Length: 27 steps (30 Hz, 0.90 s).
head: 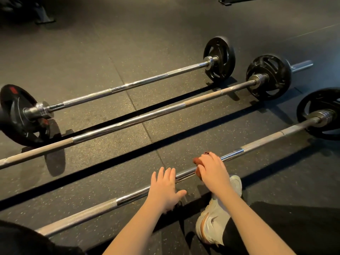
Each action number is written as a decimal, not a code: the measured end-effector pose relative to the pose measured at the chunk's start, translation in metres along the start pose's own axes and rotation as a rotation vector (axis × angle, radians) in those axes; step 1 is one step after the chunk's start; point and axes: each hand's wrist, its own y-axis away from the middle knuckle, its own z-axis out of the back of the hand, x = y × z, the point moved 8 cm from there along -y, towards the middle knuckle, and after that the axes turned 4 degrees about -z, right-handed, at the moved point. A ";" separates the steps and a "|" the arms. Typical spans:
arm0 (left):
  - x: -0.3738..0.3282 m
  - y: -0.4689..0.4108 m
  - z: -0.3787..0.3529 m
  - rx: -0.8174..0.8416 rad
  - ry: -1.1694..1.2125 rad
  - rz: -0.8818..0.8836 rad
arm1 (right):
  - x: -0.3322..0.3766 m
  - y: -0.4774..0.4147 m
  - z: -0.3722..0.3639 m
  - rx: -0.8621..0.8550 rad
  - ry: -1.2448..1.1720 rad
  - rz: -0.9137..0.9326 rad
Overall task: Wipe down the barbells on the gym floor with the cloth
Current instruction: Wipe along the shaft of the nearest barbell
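Cloth [197, 161], crumpled, seemingly pinched by right hand [211, 169] on chrome barbell [266, 140]; left hand [164, 188] spread.

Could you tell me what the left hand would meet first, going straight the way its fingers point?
Likely the middle barbell's shaft, past bare floor, provided the left hand travels low; height is unclear.

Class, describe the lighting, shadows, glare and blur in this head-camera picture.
Head view: dim warm light, dark corners; glare streaks the far barbell; each bar throws a dark shadow on its near side; the left plate is blurred.
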 end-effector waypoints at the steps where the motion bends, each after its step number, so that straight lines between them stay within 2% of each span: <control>1: 0.000 0.000 0.001 -0.002 0.018 -0.008 | -0.004 -0.007 0.004 0.017 0.025 0.008; 4: 0.005 0.004 0.003 -0.002 0.069 -0.025 | -0.028 -0.013 0.011 -0.030 0.084 -0.129; 7: 0.011 0.011 0.002 -0.007 0.063 -0.029 | 0.000 0.007 -0.003 -0.092 0.086 -0.241; 10: 0.020 0.018 0.002 -0.014 0.065 -0.005 | 0.057 0.011 -0.019 0.009 0.030 -0.032; 12: 0.030 0.025 0.002 -0.012 0.073 0.013 | 0.062 0.004 -0.019 0.106 -0.024 0.035; 14: 0.041 0.033 0.000 -0.017 0.071 0.030 | 0.040 0.000 -0.016 0.109 -0.060 -0.013; 16: 0.050 0.041 -0.002 -0.025 0.060 0.047 | 0.024 0.007 -0.013 0.023 -0.055 -0.113; 18: 0.053 0.048 -0.004 -0.032 0.048 0.064 | 0.046 0.022 -0.017 -0.026 0.005 -0.101; 21: 0.055 0.056 -0.003 -0.049 0.039 0.090 | 0.111 0.036 -0.035 0.092 0.015 0.110; 23: 0.059 0.063 -0.002 -0.058 0.033 0.107 | 0.126 0.034 -0.036 0.165 -0.018 0.206; 25: 0.067 0.072 -0.003 -0.063 0.027 0.128 | 0.110 0.026 -0.031 0.158 -0.019 0.183; 27: 0.077 0.084 -0.003 -0.068 0.018 0.152 | 0.083 0.026 -0.024 0.051 0.002 0.043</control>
